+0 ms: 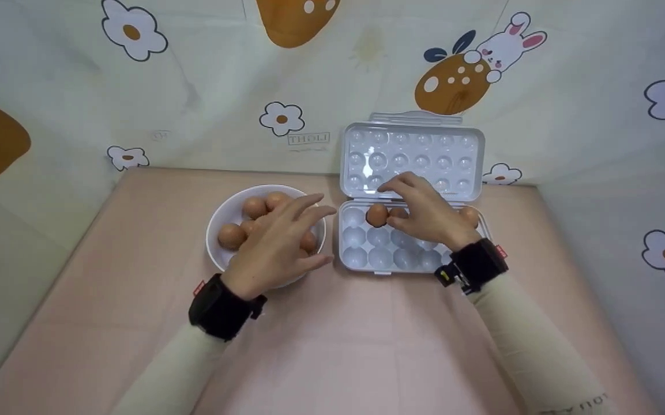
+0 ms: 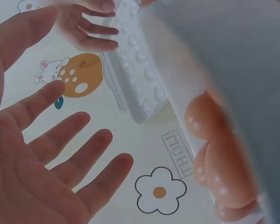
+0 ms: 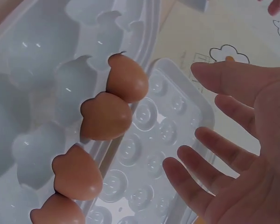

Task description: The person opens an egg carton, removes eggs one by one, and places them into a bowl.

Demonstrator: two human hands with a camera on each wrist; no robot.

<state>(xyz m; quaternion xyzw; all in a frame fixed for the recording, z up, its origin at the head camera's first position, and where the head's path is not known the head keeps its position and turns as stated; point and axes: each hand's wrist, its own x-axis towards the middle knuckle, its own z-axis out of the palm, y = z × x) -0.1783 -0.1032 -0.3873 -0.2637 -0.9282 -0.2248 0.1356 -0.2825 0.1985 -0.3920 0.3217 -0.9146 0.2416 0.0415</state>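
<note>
My left hand (image 1: 277, 245) hovers over a white bowl (image 1: 211, 236) of brown eggs (image 1: 231, 236), its fingers spread and holding nothing. In the left wrist view, the palm (image 2: 28, 163) is bare and several eggs (image 2: 228, 168) lie apart from it. Above the back row of a plastic egg box (image 1: 379, 259), my right hand (image 1: 430, 219) holds nothing. An egg (image 1: 376, 215) sits in a back-row cup, just left of the right thumb. Several eggs (image 3: 107, 116) fill cups along that row in the right wrist view, and the right fingers (image 3: 214, 172) are extended, apart from them.
The box's dimpled lid (image 1: 413, 128) stands raised behind its tray, near the patterned cloth backdrop (image 1: 211, 86). Bowl and box stand side by side on a pinkish tabletop (image 1: 332, 346). Cups in the front rows show no eggs where visible.
</note>
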